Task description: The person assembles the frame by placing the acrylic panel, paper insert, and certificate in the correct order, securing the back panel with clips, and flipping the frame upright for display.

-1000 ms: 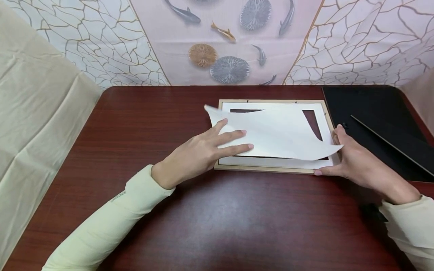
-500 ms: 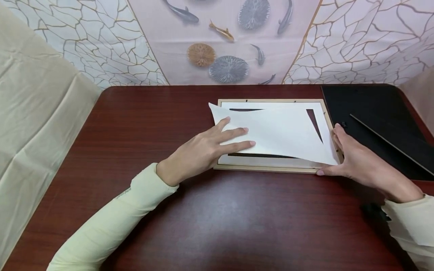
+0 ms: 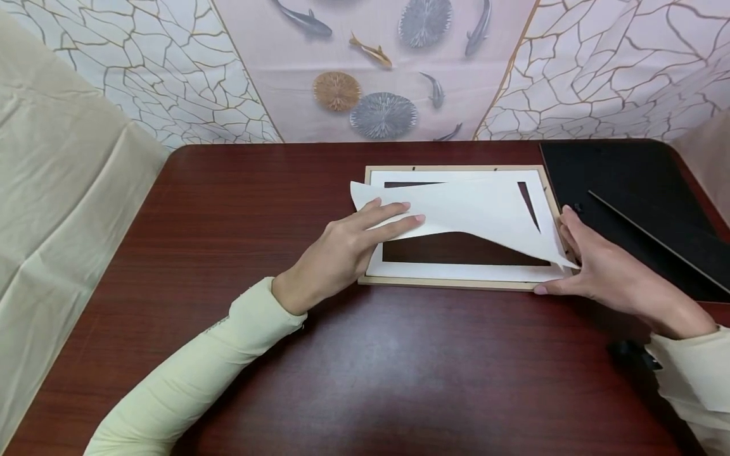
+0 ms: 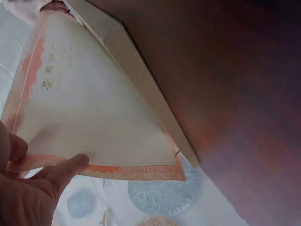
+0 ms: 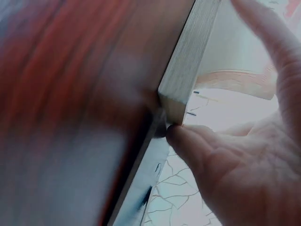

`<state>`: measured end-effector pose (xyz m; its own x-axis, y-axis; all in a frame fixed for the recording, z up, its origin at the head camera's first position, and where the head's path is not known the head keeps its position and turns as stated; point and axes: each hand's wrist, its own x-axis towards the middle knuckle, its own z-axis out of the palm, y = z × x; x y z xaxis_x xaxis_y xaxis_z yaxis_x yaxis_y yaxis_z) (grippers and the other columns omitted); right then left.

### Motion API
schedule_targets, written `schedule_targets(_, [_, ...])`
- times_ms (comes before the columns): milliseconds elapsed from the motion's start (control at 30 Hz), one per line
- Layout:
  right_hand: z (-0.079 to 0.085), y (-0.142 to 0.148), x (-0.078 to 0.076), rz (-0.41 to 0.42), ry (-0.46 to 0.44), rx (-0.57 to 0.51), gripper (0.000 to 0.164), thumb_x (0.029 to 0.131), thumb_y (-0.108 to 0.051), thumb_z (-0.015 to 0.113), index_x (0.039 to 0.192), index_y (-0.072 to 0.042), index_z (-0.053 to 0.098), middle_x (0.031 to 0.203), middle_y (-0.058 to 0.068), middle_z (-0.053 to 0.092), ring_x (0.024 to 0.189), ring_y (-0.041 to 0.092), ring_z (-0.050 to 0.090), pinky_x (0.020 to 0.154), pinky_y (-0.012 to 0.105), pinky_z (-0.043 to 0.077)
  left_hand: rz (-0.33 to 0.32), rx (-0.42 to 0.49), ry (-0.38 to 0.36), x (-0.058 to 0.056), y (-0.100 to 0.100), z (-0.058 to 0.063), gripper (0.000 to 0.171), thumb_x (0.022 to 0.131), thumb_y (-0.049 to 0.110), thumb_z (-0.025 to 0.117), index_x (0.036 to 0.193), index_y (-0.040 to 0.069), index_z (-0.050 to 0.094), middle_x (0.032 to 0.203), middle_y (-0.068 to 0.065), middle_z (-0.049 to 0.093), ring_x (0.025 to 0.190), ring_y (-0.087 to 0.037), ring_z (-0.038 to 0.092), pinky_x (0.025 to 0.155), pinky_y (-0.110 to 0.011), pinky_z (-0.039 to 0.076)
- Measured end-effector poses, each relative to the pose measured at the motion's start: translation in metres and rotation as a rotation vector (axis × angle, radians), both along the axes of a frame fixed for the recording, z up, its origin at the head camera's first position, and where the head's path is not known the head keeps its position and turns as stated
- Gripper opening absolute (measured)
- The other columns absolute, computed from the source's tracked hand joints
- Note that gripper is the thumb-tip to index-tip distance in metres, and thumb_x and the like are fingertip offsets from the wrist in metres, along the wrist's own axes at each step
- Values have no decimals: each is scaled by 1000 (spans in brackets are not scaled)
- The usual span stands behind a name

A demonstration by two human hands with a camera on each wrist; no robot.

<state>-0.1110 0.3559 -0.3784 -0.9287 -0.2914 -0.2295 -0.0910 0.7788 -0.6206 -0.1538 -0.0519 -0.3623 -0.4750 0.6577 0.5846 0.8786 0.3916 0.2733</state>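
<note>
A light wooden picture frame point(image 3: 450, 285) lies on the table, with a white mat point(image 3: 456, 272) inside it. My left hand point(image 3: 342, 250) pinches the left part of a certificate point(image 3: 456, 206), which bows over the mat's opening with its plain white back up. Its underside, with an orange border and gold lettering, shows in the left wrist view, where the thumb point(image 4: 70, 170) presses on that border. My right hand point(image 3: 604, 272) grips the frame at its near right corner, thumb on the front edge and fingers along the right side. The certificate's near right corner reaches this hand.
A black panel point(image 3: 616, 164) lies right of the frame, and a second dark board point(image 3: 673, 234) with a pale edge slants over it. A small black object point(image 3: 630, 354) sits by the right sleeve. Patterned cloth point(image 3: 382, 76) hangs behind the dark red table point(image 3: 365, 367).
The left hand has shifted slightly right and raised the certificate's near edge, baring more of the mat's opening. The certificate's right corner has dipped toward the right hand, which keeps its grip on the frame.
</note>
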Motion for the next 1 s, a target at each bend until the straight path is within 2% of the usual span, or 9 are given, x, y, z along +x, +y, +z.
schedule_targets(167, [-2, 7, 2, 13, 19, -38, 135, 84, -16, 89, 165, -11, -19, 170, 35, 1, 159, 38, 11, 95, -10, 17, 12, -2, 16, 4, 1, -2, 61, 97, -19, 48, 143, 17, 66, 145, -8, 65, 133, -23, 65, 118, -34, 45])
schedule_targets(233, [-2, 12, 1, 23, 15, -58, 134, 85, -12, 87, 166, -12, -19, 171, 33, 1, 161, 13, 11, 94, -10, 18, 6, -21, 28, 6, 2, -3, 61, 97, -18, 48, 144, 18, 65, 146, -8, 64, 133, -24, 65, 117, -35, 46])
schedule_targets(300, [-3, 17, 1, 38, 11, -83, 131, 86, -8, 85, 166, -13, -18, 172, 31, -1, 152, -12, 12, 93, -10, 21, 0, -59, 40, 8, 2, -3, 63, 96, -18, 48, 144, 19, 65, 147, -8, 64, 133, -26, 65, 115, -36, 48])
schedule_targets(400, [-4, 23, -1, 63, -8, -149, 126, 89, -1, 80, 166, -13, -17, 172, 28, -8, 133, -33, 15, 92, -9, 27, -22, -146, 53, 10, 1, -4, 71, 92, -22, 48, 147, 20, 62, 150, -8, 62, 133, -32, 64, 112, -39, 51])
schedule_targets(567, [-6, 28, -3, 88, 9, -197, 118, 91, 3, 76, 166, -9, -15, 170, 33, -6, 131, -34, 18, 92, -9, 30, -55, -334, 12, 14, -3, -3, 74, 90, -19, 59, 152, 22, 57, 157, -8, 55, 140, -46, 55, 100, -41, 60])
schedule_targets(667, [-5, 28, -3, 83, 14, -186, 116, 93, 2, 75, 167, -8, -14, 170, 32, -6, 132, -33, 18, 92, -9, 29, -43, -447, -15, 16, -6, -1, 62, 95, -7, 66, 150, 21, 60, 160, -10, 51, 146, -46, 48, 106, -43, 56])
schedule_targets(833, [-2, 24, -2, 67, -14, -156, 115, 95, -3, 74, 167, -13, -15, 173, 25, -9, 136, -31, 12, 94, -9, 27, 115, -582, -18, 19, -9, 0, 59, 93, 6, 76, 148, 20, 61, 163, -15, 46, 146, -50, 47, 119, -53, 44])
schedule_targets(900, [-1, 23, -1, 64, -21, -150, 115, 96, -3, 74, 166, -14, -16, 173, 23, -11, 138, -29, 10, 95, -8, 26, 193, -598, -46, 21, -10, 1, 64, 90, 12, 81, 149, 20, 59, 165, -17, 43, 142, -54, 49, 118, -58, 44])
schedule_targets(1000, [-2, 22, -1, 58, -22, -149, 115, 95, -3, 74, 166, -13, -16, 173, 22, -12, 141, -25, 8, 96, -8, 26, 266, -591, -121, 22, -12, 4, 74, 85, 24, 89, 152, 20, 56, 166, -19, 40, 134, -58, 55, 114, -61, 47])
